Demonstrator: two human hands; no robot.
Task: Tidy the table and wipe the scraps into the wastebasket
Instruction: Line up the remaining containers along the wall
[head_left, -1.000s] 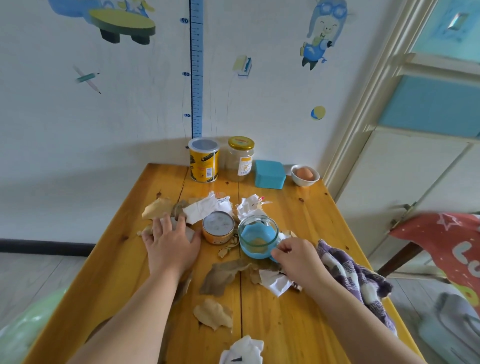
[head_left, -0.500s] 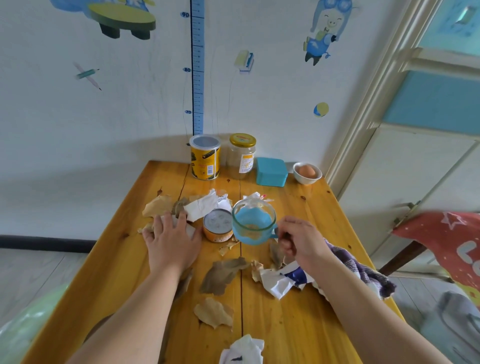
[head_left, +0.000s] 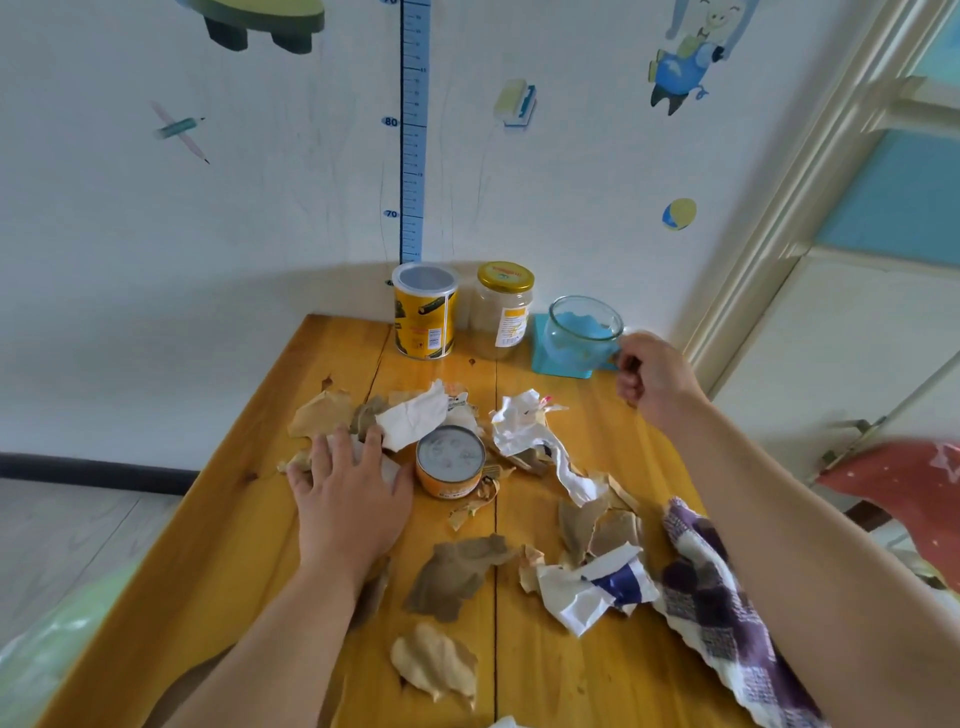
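Torn brown and white paper scraps (head_left: 524, 447) lie scattered over the middle of the wooden table (head_left: 249, 499). My right hand (head_left: 652, 376) grips the handle of a clear glass mug (head_left: 584, 332), holding it over the teal box (head_left: 561, 364) at the back of the table. My left hand (head_left: 350, 491) lies flat, fingers spread, on scraps next to a small orange tin can (head_left: 451, 467). A purple checked cloth (head_left: 727, 618) lies at the table's right edge, partly under my right forearm.
A yellow canister (head_left: 426, 317) and a yellow-lidded glass jar (head_left: 503, 310) stand against the wall. A green bag (head_left: 47, 654) shows at the lower left, below the table. A red cloth (head_left: 904, 483) and a door are to the right.
My right hand lifted the glass mug from the middle of the table and carried it to the back, over the teal box. The left hand stayed flat on the scraps.
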